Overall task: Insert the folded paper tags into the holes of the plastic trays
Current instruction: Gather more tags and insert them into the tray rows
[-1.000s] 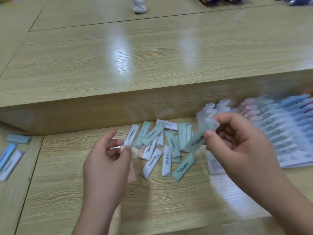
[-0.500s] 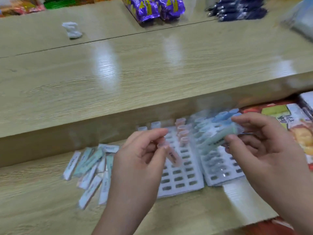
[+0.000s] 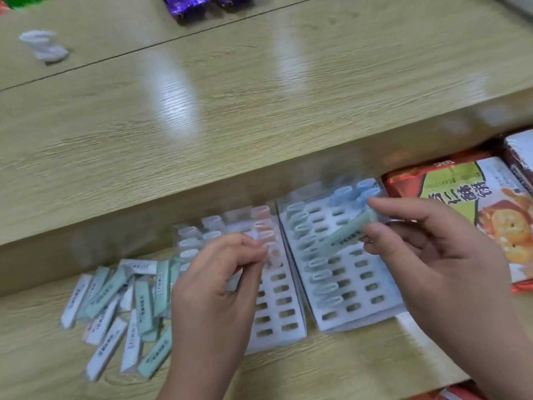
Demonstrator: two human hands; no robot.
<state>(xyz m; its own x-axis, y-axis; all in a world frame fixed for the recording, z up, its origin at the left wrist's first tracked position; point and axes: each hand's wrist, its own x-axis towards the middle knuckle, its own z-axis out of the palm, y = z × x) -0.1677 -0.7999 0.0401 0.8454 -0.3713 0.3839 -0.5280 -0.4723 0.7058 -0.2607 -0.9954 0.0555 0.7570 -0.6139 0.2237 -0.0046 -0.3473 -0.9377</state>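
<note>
on the counter's near half: left hand [image 3: 213,287] and right hand [image 3: 432,255] hang over two white trays lying side by side.
left hand: fingers curled, thumb and fingertips pinching a pale tag [image 3: 235,280], too blurred to tell its colour, above the left tray [image 3: 277,316].
right hand: thumb and forefinger pinch a green tag [image 3: 346,235] by one end, slanted above the right tray [image 3: 360,284].
left tray: whitish and pink tags stand in its far rows.
right tray: green tags fill its left column, blue ones its far right corner.
loose tags [image 3: 121,307]: white and green heap toward the left edge, just beside the left tray.
counter [image 3: 331,368]: pale wood grain, with a raised step [image 3: 230,125] behind the trays, streaked with glare.
right edge: snack bag [image 3: 461,197] just beside the right tray.
step's far side: purple wrappers [image 3: 187,7], white lump [image 3: 43,46].
</note>
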